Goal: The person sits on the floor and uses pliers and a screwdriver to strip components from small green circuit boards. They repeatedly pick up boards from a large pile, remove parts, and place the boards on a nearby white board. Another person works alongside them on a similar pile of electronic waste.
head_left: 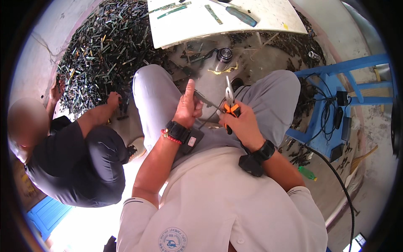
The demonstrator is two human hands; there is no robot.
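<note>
My left hand (187, 108) is closed around one end of a thin dark strip (209, 103), its thumb pointing up. The strip looks like a narrow piece of circuit board or plastic and slants across toward my right hand (245, 125). That hand grips a pair of pliers (229, 94) with orange and black handles, metal jaws pointing away from me. The strip's right end lies close to the plier handles and the right fingers; whether they touch it I cannot tell. Both hands are above my lap, between my knees.
A large heap of dark strips (107, 50) fills the far left. Ahead is a white tabletop (268, 17) with green strips and a blue-green-handled tool (241, 17). A metal flask (223, 58) stands beneath its edge. Cables lie on a blue stool (317, 115) at right. Another person (79, 155) crouches left.
</note>
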